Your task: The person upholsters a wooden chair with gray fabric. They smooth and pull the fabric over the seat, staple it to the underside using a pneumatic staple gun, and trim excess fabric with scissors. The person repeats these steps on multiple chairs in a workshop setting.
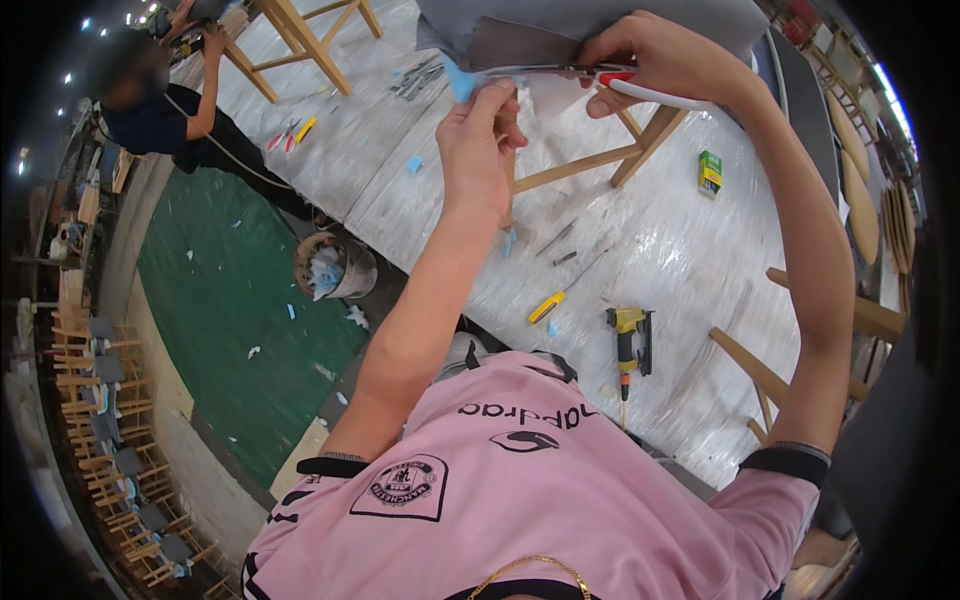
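My right hand (pixel 668 62) is closed round the red and white handles of a pair of scissors (pixel 655 93). Their blades run left along the edge of a grey upholstered seat (pixel 600 25), which sits on wooden legs (pixel 580 170). A scrap of light blue foam (pixel 460 82) sticks out at the seat's left corner. Beside it, near the blade tips, my left hand (pixel 482 140) pinches with thumb and fingers; whatever lies between them is too small to make out.
On the plastic-covered table (pixel 680 260) lie a staple gun (pixel 630 345), a yellow-handled screwdriver (pixel 546 307), a green-yellow box (pixel 709 173) and red-handled scissors (pixel 290 136). A bucket of scraps (pixel 350 268) stands by the table's left edge. A co-worker (pixel 160 120) works at another wooden frame (pixel 300 45).
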